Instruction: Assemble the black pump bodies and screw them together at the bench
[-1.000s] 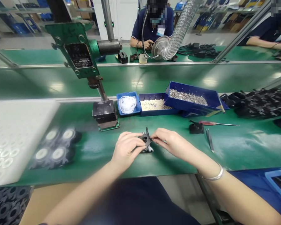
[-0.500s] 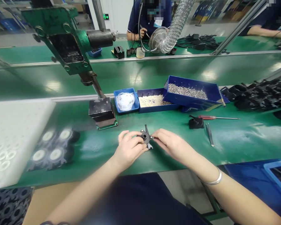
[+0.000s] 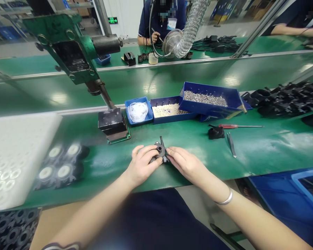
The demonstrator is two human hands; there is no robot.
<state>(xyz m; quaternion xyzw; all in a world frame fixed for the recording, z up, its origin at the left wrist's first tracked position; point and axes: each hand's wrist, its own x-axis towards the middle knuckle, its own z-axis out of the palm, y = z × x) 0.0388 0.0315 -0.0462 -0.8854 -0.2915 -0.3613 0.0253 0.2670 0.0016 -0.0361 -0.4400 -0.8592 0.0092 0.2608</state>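
A small black round plastic part (image 3: 161, 153) with a raised ring in its middle and a short stem pointing away from me lies at the front of the green bench. My left hand (image 3: 143, 166) grips it from the left, fingers over the top and thumb along the near side. At its right edge my right hand (image 3: 184, 161) has its fingertips pinched together against the part. Whatever is between those fingertips is hidden. Further right are another black part (image 3: 216, 132), a red-handled screwdriver (image 3: 228, 126) and tweezers (image 3: 231, 145).
Behind stand a tray of clear rings (image 3: 138, 111), a bin of small beige pieces (image 3: 169, 118) and a tilted bin of metal pins (image 3: 206, 98). A green press (image 3: 111, 121) rises at left, beside black parts with white discs (image 3: 64, 171). A co-worker (image 3: 161, 21) sits opposite.
My right fingertips have closed in against the black part's right edge, where a small gap showed before. The part has turned slightly under my left hand. The whole view has shifted a little.
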